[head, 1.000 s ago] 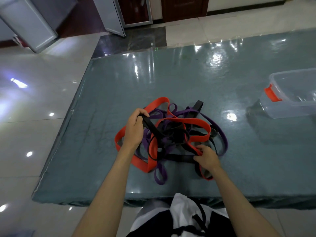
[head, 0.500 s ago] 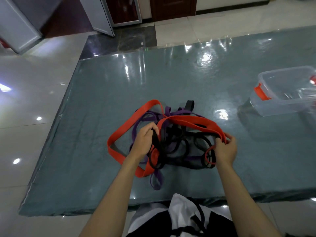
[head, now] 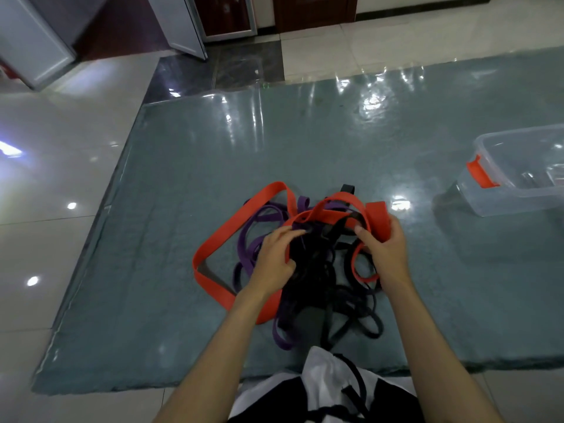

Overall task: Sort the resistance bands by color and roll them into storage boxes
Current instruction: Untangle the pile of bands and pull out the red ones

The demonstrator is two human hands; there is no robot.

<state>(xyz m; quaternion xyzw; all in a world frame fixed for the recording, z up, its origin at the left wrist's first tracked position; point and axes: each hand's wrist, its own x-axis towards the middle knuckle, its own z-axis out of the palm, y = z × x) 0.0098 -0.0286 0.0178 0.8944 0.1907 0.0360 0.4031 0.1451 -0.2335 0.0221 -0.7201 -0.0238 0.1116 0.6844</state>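
Note:
A tangle of resistance bands lies on the blue-grey mat [head: 183, 184] in front of me: a wide red band [head: 213, 239], purple bands [head: 253, 239] and black bands [head: 317, 279]. My right hand [head: 381, 248] grips a folded end of the red band at the pile's right side, and a thin red loop [head: 360, 270] hangs below it. My left hand [head: 274, 257] reaches into the pile's middle, fingers curled on a black band beside the red one. A clear storage box [head: 518, 169] with a red latch stands at the right edge.
The mat lies on a glossy tiled floor [head: 45, 209]. Grey cabinet doors [head: 30, 41] and a dark wooden door [head: 314, 10] stand at the back. My lap in white and black clothing [head: 323, 389] is at the bottom edge.
My right hand has lifted and gathered the red band's end into a fold, moving up and right. My left hand has shifted toward the middle of the pile.

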